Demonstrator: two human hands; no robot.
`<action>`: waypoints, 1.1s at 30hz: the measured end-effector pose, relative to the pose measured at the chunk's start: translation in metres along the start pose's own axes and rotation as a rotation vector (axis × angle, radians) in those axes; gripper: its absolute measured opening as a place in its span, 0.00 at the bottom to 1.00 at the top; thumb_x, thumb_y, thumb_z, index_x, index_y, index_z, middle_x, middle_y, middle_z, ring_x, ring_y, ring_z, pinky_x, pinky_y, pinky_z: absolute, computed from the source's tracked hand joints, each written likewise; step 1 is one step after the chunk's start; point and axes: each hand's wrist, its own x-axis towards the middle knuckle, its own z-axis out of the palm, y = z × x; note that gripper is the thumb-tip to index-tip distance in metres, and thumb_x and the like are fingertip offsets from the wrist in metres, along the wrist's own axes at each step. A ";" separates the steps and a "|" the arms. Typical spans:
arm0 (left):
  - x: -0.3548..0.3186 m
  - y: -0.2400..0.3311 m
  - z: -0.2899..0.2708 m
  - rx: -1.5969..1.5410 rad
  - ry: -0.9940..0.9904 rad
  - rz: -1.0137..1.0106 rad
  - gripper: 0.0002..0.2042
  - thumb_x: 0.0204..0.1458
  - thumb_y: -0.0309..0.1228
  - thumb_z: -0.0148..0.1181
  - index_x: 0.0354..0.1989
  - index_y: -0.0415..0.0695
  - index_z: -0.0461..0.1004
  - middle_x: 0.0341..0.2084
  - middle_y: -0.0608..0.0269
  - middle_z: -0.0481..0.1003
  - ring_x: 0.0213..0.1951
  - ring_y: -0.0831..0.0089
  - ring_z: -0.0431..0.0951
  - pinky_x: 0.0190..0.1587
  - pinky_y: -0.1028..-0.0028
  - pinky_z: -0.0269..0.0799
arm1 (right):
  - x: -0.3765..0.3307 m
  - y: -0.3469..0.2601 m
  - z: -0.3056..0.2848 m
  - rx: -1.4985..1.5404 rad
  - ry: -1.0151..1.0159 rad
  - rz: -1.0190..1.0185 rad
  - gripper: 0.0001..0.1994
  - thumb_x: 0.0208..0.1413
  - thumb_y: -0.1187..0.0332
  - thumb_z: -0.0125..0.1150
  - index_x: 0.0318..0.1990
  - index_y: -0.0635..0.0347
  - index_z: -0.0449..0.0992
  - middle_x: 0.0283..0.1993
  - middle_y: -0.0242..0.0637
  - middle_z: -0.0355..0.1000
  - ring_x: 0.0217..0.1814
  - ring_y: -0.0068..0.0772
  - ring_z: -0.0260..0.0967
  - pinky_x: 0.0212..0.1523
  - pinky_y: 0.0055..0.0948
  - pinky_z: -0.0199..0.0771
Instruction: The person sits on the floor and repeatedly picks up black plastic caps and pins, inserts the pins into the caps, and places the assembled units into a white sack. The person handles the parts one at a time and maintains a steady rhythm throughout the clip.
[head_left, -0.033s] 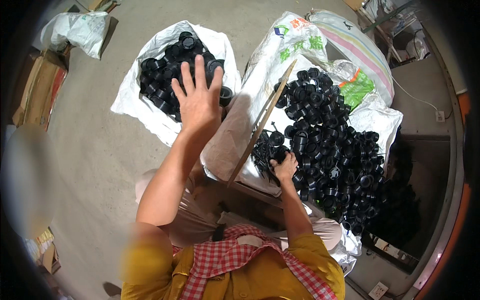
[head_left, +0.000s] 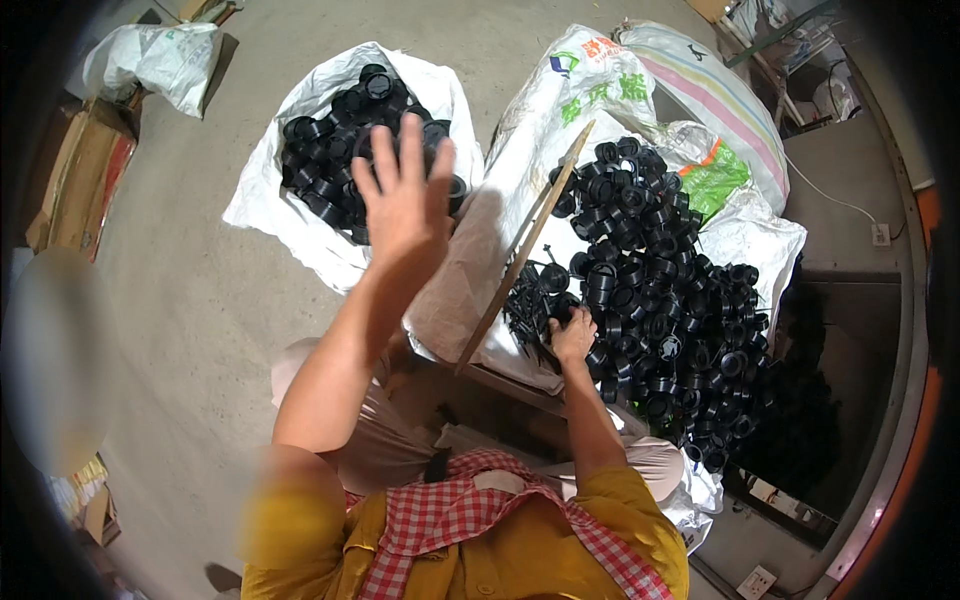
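My left hand (head_left: 405, 205) is held out over the near right side of a white woven sack (head_left: 262, 195). Its fingers are spread, with nothing in them. Inside the sack lie many round black plastic caps (head_left: 318, 195), some hidden behind the hand. My right hand (head_left: 573, 336) is at the left edge of a large heap of similar black plastic caps (head_left: 650, 280). Its thumb and fingers are curled round a black plastic cap (head_left: 566, 304) at the fingertips. Beside it is a small pile of thin black plastic scraps (head_left: 524, 308).
A long wooden strip (head_left: 525, 248) lies slantwise left of the heap, on white sacking over a raised surface. A full striped sack (head_left: 715, 100) stands behind. Cardboard (head_left: 85, 180) and a white bag (head_left: 160, 65) are at far left. A power socket (head_left: 880, 234) is at right.
My left hand has drawn back slightly toward me and to the right, fingers still spread. The right hand has barely shifted at the heap's edge.
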 end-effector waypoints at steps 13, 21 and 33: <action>-0.062 0.080 0.025 -0.872 -0.769 -0.012 0.22 0.46 0.35 0.64 0.49 0.37 0.71 0.43 0.44 0.74 0.48 0.51 0.73 0.52 0.61 0.67 | -0.040 -0.024 -0.052 1.095 0.123 0.120 0.09 0.50 0.69 0.66 0.31 0.63 0.72 0.29 0.32 0.68 0.30 0.22 0.64 0.33 0.24 0.67; -0.068 0.091 0.050 -0.921 -0.638 -0.013 0.25 0.45 0.36 0.65 0.51 0.35 0.70 0.46 0.44 0.73 0.49 0.51 0.72 0.52 0.63 0.67 | -0.056 -0.041 -0.088 0.612 0.484 -0.286 0.11 0.48 0.75 0.64 0.39 0.64 0.70 0.41 0.46 0.68 0.44 0.47 0.66 0.47 0.35 0.66; -0.067 0.073 0.038 -1.301 -1.068 -0.045 0.21 0.42 0.21 0.59 0.49 0.37 0.71 0.38 0.61 0.76 0.39 0.74 0.75 0.44 0.75 0.71 | -0.081 -0.054 -0.165 0.500 0.210 -0.561 0.29 0.36 0.71 0.73 0.49 0.63 0.68 0.49 0.46 0.67 0.58 0.48 0.61 0.59 0.37 0.58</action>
